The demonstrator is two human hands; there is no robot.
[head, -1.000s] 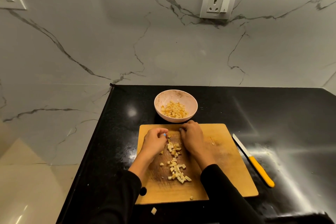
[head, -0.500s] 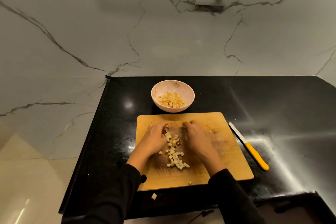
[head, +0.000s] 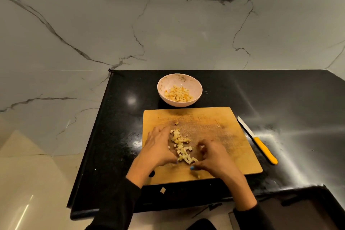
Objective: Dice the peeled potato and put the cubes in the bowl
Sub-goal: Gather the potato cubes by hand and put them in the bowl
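Both hands rest on the cutting board: the left hand open, fingers straight against the potato cubes; the right hand loosely cupped, fingertips touching the board beside them. The cubes lie between the hands. Beyond the board stands the bowl, part filled. A knife lies on the surface to the right.

- Long black fabric sleeves are worn on both arms, ending at the wrists.
- Blue nail polish is seen on the right hand thumbnail.
- The left hand is bare.
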